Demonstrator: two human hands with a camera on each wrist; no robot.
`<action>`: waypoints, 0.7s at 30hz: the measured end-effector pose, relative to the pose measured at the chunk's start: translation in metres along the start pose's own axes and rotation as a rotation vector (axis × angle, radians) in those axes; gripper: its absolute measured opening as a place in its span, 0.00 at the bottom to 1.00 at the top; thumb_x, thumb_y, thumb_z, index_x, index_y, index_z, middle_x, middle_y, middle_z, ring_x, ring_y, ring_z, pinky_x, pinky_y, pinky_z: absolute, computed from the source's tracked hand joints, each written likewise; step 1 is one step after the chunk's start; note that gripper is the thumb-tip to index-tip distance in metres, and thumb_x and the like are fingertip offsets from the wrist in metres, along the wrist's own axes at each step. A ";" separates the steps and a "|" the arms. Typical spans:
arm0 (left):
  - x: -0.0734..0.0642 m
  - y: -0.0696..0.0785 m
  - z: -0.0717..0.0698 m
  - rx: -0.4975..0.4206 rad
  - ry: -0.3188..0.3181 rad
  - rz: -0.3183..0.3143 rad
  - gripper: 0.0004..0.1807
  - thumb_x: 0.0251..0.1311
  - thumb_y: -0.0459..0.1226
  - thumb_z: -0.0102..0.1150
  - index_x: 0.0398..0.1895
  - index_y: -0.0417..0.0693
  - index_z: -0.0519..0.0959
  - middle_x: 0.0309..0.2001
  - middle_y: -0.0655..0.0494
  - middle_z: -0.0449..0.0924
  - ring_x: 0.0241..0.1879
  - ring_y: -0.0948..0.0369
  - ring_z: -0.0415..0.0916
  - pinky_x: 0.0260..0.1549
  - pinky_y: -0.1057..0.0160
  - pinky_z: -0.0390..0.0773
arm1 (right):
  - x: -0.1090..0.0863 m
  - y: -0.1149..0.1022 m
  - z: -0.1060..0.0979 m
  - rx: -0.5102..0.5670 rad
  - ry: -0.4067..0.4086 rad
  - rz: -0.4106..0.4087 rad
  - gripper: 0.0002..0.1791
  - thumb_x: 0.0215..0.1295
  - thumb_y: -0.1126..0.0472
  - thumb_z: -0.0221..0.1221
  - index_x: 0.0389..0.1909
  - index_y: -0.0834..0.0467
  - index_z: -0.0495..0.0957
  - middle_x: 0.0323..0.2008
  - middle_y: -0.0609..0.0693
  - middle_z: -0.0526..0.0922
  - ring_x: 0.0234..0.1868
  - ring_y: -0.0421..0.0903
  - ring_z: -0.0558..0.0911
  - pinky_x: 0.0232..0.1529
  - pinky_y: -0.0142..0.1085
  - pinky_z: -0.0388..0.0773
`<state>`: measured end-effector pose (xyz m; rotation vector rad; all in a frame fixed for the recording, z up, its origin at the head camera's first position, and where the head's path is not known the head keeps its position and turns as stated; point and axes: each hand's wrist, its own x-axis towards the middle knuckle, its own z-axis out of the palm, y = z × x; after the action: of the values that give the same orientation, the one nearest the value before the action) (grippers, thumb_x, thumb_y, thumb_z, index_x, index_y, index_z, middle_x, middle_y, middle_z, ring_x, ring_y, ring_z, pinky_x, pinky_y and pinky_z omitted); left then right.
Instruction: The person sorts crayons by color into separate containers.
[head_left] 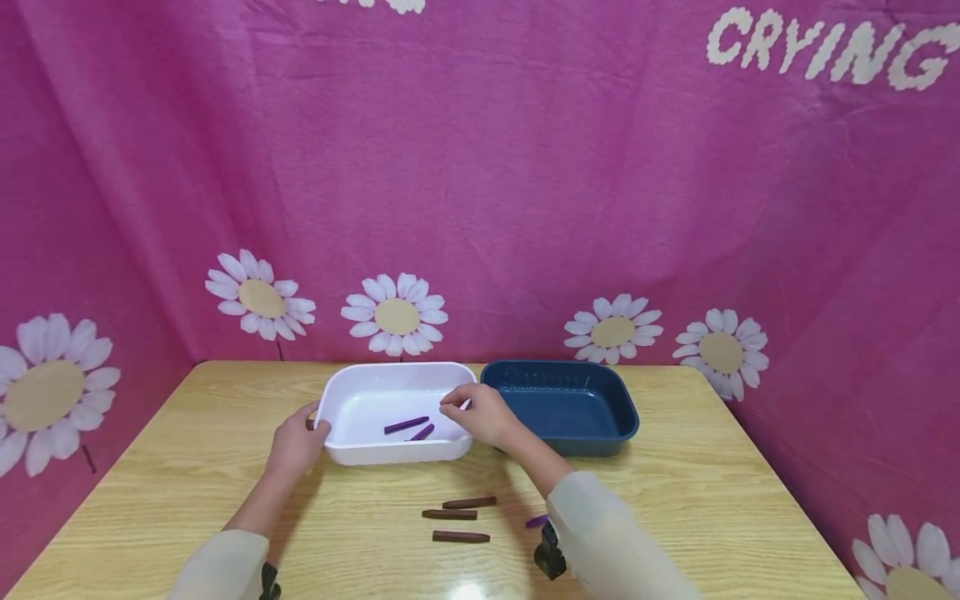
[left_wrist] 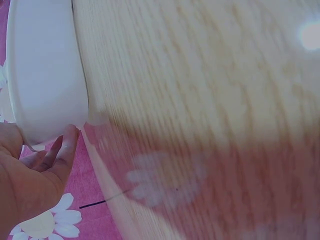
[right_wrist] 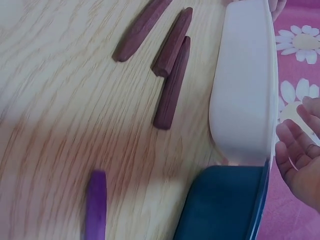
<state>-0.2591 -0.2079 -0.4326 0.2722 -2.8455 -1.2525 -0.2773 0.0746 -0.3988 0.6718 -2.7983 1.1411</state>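
Observation:
A white plastic tub (head_left: 397, 452) stands on the table with two purple crayons, one (head_left: 406, 425) behind the other (head_left: 422, 432). My left hand (head_left: 297, 439) grips the tub's left end, thumb at the rim and fingers against the outer wall; the left wrist view shows this hand (left_wrist: 37, 172) close up. Over the tub's right side hovers my right hand (head_left: 483, 412). In the right wrist view that hand (right_wrist: 302, 150) has loosely bent, parted fingers, with nothing visible between them. Three brown crayons (head_left: 461, 537) lie in front of the tub. Another purple crayon (right_wrist: 96, 207) lies near the right forearm, partly hidden in the head view.
A dark blue tub (head_left: 558, 408) stands against the white tub's right side, with no contents visible. Both are near the back edge of the wooden table (head_left: 360, 533). Behind hangs a pink cloth (head_left: 480, 183) printed with daisies.

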 end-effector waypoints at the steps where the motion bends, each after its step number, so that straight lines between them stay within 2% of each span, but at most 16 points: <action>1: 0.000 0.000 0.000 -0.001 -0.002 -0.002 0.29 0.63 0.36 0.44 0.66 0.31 0.59 0.46 0.32 0.74 0.41 0.48 0.72 0.35 0.58 0.75 | -0.001 0.000 -0.001 0.004 0.000 0.001 0.10 0.61 0.59 0.58 0.38 0.59 0.84 0.34 0.51 0.84 0.28 0.38 0.74 0.30 0.28 0.71; 8: 0.001 -0.001 -0.001 0.002 -0.005 0.000 0.29 0.63 0.36 0.44 0.66 0.31 0.59 0.46 0.32 0.74 0.41 0.48 0.72 0.35 0.59 0.76 | -0.006 0.005 -0.010 0.017 -0.003 -0.009 0.10 0.61 0.59 0.58 0.38 0.59 0.84 0.34 0.51 0.83 0.29 0.40 0.74 0.30 0.28 0.71; 13: 0.001 -0.001 0.000 -0.001 -0.007 -0.006 0.29 0.63 0.36 0.44 0.66 0.31 0.58 0.46 0.32 0.74 0.40 0.49 0.72 0.32 0.61 0.75 | -0.011 0.008 -0.016 0.033 -0.035 -0.001 0.11 0.61 0.58 0.59 0.39 0.59 0.84 0.34 0.50 0.83 0.30 0.40 0.73 0.29 0.28 0.70; 21: 0.002 -0.003 0.001 0.001 0.007 0.020 0.29 0.62 0.36 0.44 0.66 0.31 0.60 0.44 0.32 0.75 0.39 0.48 0.73 0.36 0.57 0.76 | -0.024 0.014 -0.028 0.056 -0.056 0.017 0.10 0.61 0.58 0.59 0.40 0.58 0.83 0.37 0.50 0.84 0.33 0.40 0.75 0.34 0.30 0.73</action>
<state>-0.2604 -0.2097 -0.4355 0.2471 -2.8362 -1.2435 -0.2647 0.1116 -0.3929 0.6959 -2.8335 1.2269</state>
